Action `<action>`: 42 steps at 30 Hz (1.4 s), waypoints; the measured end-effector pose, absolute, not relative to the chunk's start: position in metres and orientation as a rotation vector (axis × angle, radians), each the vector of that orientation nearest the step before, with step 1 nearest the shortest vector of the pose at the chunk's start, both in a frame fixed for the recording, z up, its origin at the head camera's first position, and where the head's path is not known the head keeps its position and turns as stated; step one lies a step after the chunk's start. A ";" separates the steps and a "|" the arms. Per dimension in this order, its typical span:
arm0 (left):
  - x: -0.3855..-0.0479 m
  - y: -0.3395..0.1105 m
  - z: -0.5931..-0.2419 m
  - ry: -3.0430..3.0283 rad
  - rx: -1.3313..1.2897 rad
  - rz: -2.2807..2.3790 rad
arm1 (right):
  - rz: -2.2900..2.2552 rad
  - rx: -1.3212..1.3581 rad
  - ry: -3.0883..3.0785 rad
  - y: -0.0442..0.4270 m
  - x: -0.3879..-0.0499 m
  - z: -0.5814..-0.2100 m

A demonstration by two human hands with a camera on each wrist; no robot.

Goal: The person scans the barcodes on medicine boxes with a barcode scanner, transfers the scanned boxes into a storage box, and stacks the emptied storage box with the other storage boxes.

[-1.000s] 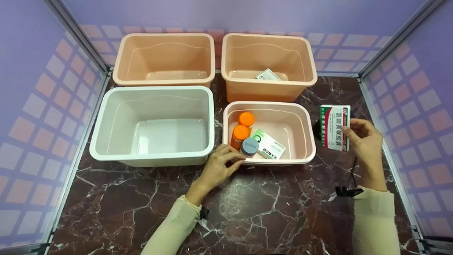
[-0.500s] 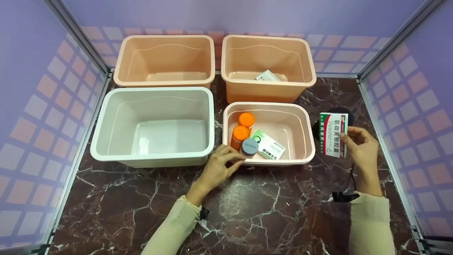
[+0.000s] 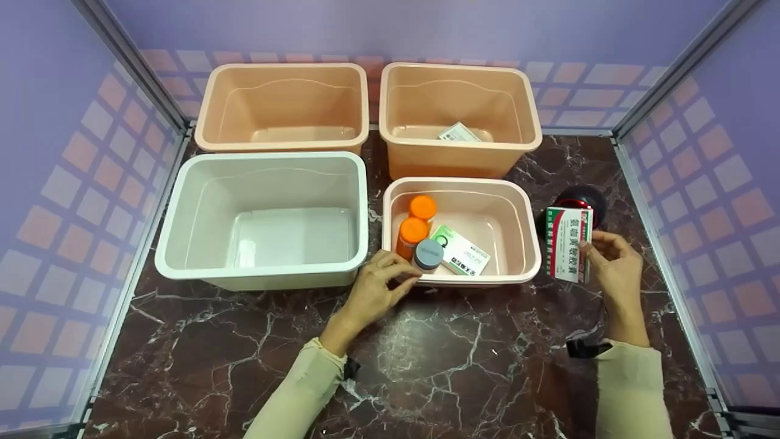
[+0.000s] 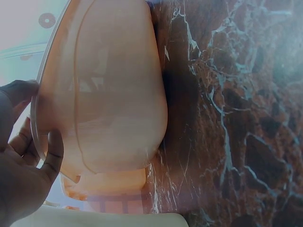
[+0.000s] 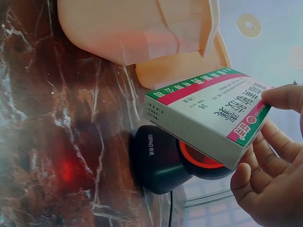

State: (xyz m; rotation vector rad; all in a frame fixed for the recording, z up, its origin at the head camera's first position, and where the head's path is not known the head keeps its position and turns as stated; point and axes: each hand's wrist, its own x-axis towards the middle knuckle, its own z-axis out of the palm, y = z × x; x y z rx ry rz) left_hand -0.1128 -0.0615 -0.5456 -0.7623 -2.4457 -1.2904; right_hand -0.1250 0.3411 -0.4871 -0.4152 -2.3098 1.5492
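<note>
My right hand (image 3: pixel 618 262) pinches a white, green and red medicine box (image 3: pixel 569 244) between thumb and fingers. The box is held just above a black desktop scanner (image 5: pixel 163 158) with a red glowing ring, which stands right of the pale pink bin (image 3: pixel 518 275). My left hand (image 3: pixel 381 289) grips that bin's front left rim, thumb outside in the left wrist view. Inside the bin are two orange-capped bottles (image 3: pixel 413 230), a grey-capped bottle (image 3: pixel 429 253) and a green-and-white medicine box (image 3: pixel 460 251).
A larger white bin (image 3: pixel 262 268) stands to the left. Behind are two orange bins, the left one (image 3: pixel 283 145) and the right one (image 3: pixel 457 160), which holds a small white box (image 3: pixel 459 132). Panels with metal frames enclose the marbled table (image 3: pixel 426 366). A cable (image 5: pixel 170 208) runs from the scanner.
My right hand has brought the medicine box toward me and slightly left, uncovering more of the scanner, whose red ring now glows in the head view. The left hand stays at the rim.
</note>
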 end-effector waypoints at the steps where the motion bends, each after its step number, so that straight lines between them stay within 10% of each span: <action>1: -0.113 -0.061 -0.546 -2.440 -0.763 -1.291 | 1.554 -0.421 -2.311 0.341 -0.125 -0.488; 42: -0.112 -0.062 -0.544 -2.475 -0.755 -1.272 | 1.512 -0.595 -2.396 0.356 -0.121 -0.543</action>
